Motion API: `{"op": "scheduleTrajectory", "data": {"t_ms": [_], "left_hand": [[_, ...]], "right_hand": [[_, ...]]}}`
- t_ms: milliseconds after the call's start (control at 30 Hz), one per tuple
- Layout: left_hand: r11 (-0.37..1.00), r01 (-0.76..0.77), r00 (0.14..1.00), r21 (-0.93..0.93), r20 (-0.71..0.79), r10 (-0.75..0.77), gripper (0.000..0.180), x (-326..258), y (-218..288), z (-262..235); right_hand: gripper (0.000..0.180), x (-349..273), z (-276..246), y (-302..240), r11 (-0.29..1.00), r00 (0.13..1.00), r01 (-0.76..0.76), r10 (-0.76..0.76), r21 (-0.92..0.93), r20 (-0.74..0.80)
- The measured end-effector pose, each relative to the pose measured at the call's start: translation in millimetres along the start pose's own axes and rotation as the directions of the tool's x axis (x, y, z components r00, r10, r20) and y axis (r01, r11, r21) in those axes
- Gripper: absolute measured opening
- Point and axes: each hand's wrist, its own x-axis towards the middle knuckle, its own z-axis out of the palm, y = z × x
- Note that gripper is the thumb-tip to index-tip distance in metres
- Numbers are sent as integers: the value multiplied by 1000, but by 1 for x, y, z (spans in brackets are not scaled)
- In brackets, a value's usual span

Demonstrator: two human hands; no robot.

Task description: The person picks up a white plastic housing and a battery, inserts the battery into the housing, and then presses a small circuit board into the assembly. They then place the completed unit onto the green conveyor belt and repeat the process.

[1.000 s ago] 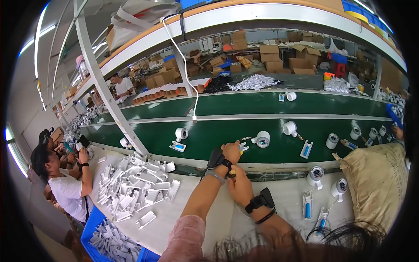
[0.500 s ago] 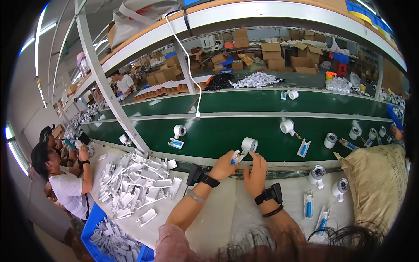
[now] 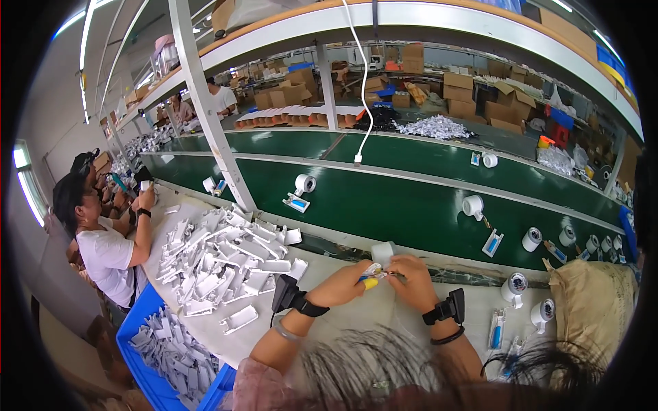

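Over the table's front strip, my left hand (image 3: 339,284) is closed on a small white plastic part with a yellow piece (image 3: 371,283) and a bit of blue at the fingers. A white round unit (image 3: 382,253) sits just beyond, joined to that part. My right hand (image 3: 412,282) pinches thin wires at the joint; its fingertips are partly hidden. To my left lies a heap of white plastic covers (image 3: 226,257), with one loose cover (image 3: 239,319) in front. On the right stand two similar white round units (image 3: 514,286), with a blue cell in a white tray (image 3: 497,331) beside them.
A green conveyor belt (image 3: 404,205) runs beyond the table, carrying several white units. A blue bin (image 3: 130,335) of white parts stands lower left. At right is a tan sack (image 3: 593,301). A metal post (image 3: 205,109) and hanging white cable (image 3: 363,89) rise ahead. Co-workers (image 3: 103,253) sit left.
The view has shifted, and both hands have come nearer to me with the unit. My right fingers, outstretched beside it before, are now curled in at the wires. The yellow piece shows more.
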Motion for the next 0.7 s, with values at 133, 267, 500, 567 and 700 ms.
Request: {"op": "scheduleTrajectory", "data": {"t_ms": [133, 267, 500, 567, 700], "left_hand": [[963, -55, 975, 265, -192, 109, 42, -2, -5, -1], [940, -74, 927, 332, -325, 187, 44, -7, 13, -2], [865, -43, 925, 501, -307, 224, 48, -12, 36, 1], [865, -89, 902, 494, -327, 280, 46, -10, 32, 5], [967, -195, 924, 166, -298, 237, 32, -6, 20, 4]], "right_hand": [[15, 12, -24, -24, 992, 990, 106, -99, -69, 103], [18, 17, -42, -35, 966, 927, -194, 124, 170, 355], [16, 17, -50, -33, 928, 888, -192, 26, 319, 459], [14, 19, -51, -37, 868, 847, -386, 199, 312, 493], [16, 19, -38, -38, 963, 939, -230, 181, 142, 291]]}}
